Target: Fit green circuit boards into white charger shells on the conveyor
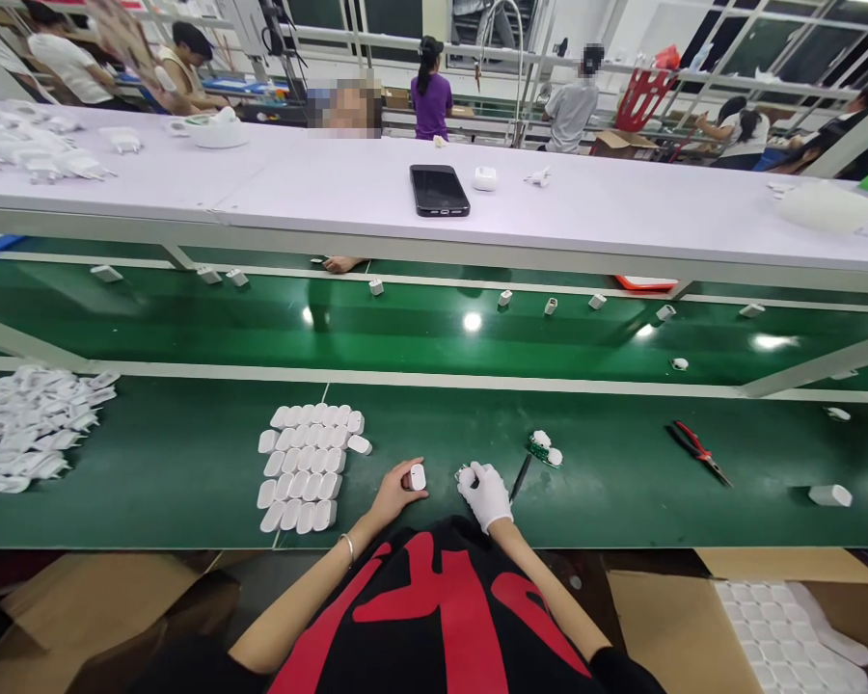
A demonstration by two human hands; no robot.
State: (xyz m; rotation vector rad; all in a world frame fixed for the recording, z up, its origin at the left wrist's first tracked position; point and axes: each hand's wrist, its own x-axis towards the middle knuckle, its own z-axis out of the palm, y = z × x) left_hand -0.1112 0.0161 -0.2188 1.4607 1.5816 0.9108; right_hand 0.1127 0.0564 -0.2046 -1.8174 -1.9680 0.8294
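My left hand (396, 490) is bare and closed round a small white plastic charger shell (417, 477) at the near edge of the green bench. My right hand (486, 493) wears a white glove and pinches a small green-and-white part (466, 474) just right of the shell. The two hands are a few centimetres apart. To the left of my left hand, several white shells (305, 467) lie packed in neat rows. A green circuit board with white pieces (544, 449) and a dark pen-like tool (520, 476) lie just right of my gloved hand.
Red-handled pliers (696, 450) lie at the right, a lone white shell (830, 495) further right. A heap of white parts (21, 424) is at far left. White shells ride the belt (434, 328) behind. A phone (439, 190) lies on the upper shelf. A carton (781, 627) holds shells at lower right. Other people work beyond.
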